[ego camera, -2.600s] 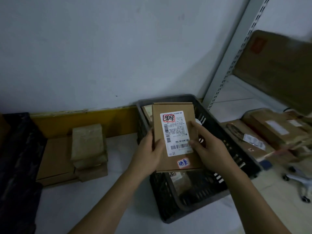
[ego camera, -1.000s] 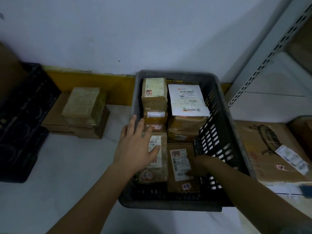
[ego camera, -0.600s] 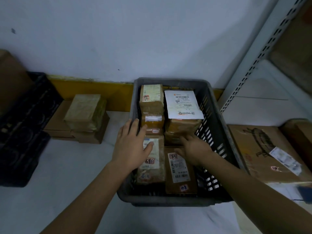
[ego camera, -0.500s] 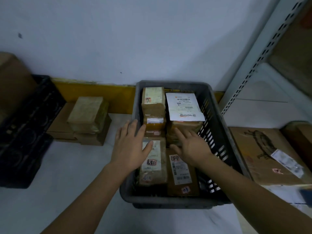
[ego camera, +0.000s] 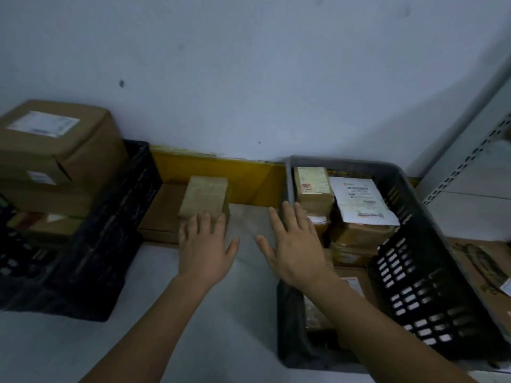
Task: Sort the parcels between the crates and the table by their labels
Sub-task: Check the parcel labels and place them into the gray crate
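Left hand (ego camera: 206, 250) flat, fingers straight, fingertips at the taped parcel (ego camera: 204, 195) on the surface (ego camera: 138, 341); right hand (ego camera: 296, 252) spread, holding nothing, at the left wall of the grey crate (ego camera: 431, 272) of parcels; black crate (ego camera: 91, 244) far left.

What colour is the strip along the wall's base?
Yellow strip, clearest in the head view.

left hand (ego camera: 205, 246) flat, right hand (ego camera: 294, 247) fingers spread

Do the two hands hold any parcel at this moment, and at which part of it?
Nothing is held. The left hand and the right hand are both open with spread fingers, between the taped parcel and the grey crate.
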Motion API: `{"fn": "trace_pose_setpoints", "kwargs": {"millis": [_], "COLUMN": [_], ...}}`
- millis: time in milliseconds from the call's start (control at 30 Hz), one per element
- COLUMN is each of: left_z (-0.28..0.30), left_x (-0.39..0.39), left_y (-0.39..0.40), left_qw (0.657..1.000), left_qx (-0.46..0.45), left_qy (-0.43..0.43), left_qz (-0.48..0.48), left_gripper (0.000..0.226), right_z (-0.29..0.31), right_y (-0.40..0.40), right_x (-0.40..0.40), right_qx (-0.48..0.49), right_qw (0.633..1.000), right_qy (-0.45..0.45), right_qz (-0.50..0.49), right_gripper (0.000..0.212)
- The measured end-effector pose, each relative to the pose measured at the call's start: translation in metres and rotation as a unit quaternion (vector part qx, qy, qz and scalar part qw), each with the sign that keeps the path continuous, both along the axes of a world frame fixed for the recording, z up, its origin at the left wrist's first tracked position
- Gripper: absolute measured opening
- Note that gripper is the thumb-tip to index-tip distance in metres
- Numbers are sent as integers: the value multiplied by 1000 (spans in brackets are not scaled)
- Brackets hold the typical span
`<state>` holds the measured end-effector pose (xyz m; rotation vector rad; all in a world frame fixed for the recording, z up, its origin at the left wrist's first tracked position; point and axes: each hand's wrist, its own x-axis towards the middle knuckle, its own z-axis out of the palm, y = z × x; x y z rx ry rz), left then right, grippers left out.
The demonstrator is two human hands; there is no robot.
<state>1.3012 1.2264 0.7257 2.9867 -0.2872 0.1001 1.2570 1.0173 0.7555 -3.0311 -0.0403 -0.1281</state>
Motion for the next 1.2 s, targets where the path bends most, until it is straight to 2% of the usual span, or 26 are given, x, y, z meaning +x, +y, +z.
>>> {"fn": "trace_pose_setpoints", "kwargs": {"millis": [167,333,700,833,1000,1133,1200], "left_z": [-6,-18,-44,-58,-67,-51,-39], "left_x": [37,63,118,127,127,122,114], "left_y": [46,58,24,17,20,38,51], "left_qw": [999,995,979,980,982,972,958], "left_qx": [0,-12,-62,-69,-109,-193,-270], "left_qy": [53,98,191,171,139,127,88], "left_qz": [-2,-11,34,72,74,48,38], "left_gripper": [80,90,120,114,110,105,97], "right_z": [-22,-56,-100,-106,-109,-101,-94], "right_y": [56,84,86,83,80,86,91], "right_x": [23,37,46,48,52,60,63], "right_qx": [-19,-28,-10,22,32,65,141], "right_qw": [997,986,979,979,979,979,976], "right_qy": [68,149,181,173,179,168,130], "right_qz": [-31,-75,-95,-103,-94,-97,-105], "right_gripper": [84,85,86,98,88,81,81]}}
